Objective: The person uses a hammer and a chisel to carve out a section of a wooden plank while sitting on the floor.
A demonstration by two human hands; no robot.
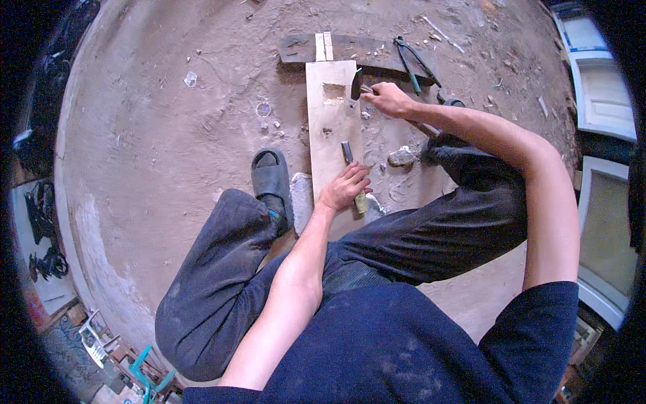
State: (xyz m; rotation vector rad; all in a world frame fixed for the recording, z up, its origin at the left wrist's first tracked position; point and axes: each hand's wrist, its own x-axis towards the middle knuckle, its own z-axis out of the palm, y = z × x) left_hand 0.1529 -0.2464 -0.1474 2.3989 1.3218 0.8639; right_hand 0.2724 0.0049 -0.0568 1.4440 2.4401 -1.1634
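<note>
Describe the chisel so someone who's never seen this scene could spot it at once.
Find the long pale board stretching from between the person's legs. Near its right edge, the left hand covers the middle of the chisel, blade pointing away. Its yellowish handle sets it apart from the green-gripped pincers.

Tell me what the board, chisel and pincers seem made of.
Board: bare wood, judging by its pale tan face and rough-cut recess. Chisel: dark metal blade with a sheen; its yellowish handle might be wood or plastic. Pincers: probably steel, being thin and dark; green grip perhaps plastic.
</note>
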